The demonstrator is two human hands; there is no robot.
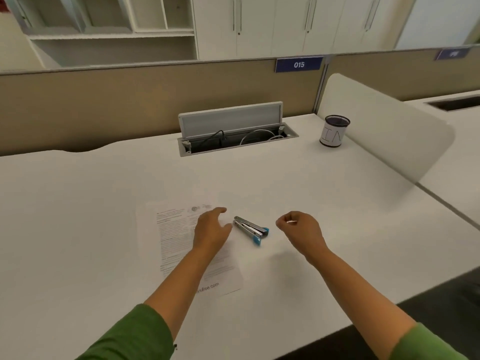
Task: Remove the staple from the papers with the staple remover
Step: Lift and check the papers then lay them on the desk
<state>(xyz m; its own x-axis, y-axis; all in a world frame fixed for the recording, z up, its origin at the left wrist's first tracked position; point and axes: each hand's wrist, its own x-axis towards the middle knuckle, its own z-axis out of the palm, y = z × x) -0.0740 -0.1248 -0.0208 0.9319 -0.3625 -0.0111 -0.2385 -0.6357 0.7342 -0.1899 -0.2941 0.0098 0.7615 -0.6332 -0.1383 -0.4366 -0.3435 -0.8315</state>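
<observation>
The printed papers point(176, 237) lie flat on the white desk in front of me. My left hand point(211, 231) rests on their upper right part, fingers spread and pressing down. Just right of the papers lies the staple remover point(250, 229), a metal tool with blue tips, touched by neither hand. My right hand point(301, 231) hovers to the right of it, fingers curled in with thumb and forefinger pinched; something small and pale shows between them, too small to identify. The staple itself is not visible.
A mesh pen cup point(334, 131) with a white label stands at the back right. An open cable hatch point(233, 133) with wires sits in the desk's rear middle. A white divider panel point(384, 126) borders the right side. The desk's front edge point(363, 315) runs at lower right.
</observation>
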